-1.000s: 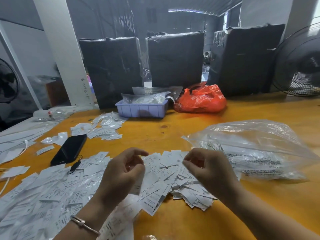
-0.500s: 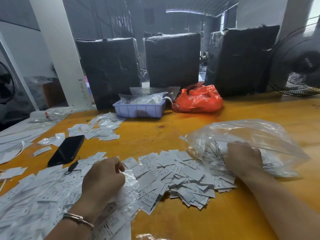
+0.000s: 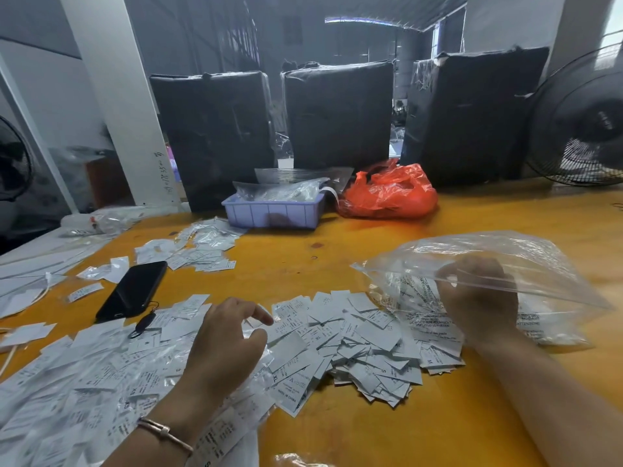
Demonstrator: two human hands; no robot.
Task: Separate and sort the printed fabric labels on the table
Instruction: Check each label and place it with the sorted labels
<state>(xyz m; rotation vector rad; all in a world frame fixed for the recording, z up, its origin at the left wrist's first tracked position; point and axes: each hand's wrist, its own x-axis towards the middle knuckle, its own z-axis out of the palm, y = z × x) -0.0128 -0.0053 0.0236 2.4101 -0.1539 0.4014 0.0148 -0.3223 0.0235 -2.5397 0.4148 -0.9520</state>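
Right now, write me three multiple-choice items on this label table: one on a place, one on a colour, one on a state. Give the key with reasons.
1. Where does the black phone lie?
A. In the tray
B. On the table, left of the left hand
C. Inside the clear bag

2. What colour is the crumpled bag beside the lilac tray?
A. Green
B. Blue
C. Orange-red

3. What is the right hand doing?
A. Reaching inside the clear plastic bag
B. Holding the phone
C. Resting flat on bare table

Key: 1 B, the phone lies on the orange table, up and left of the left hand. 2 C, the bag is orange-red. 3 A, the hand shows through the clear film, fingers curled among the labels.
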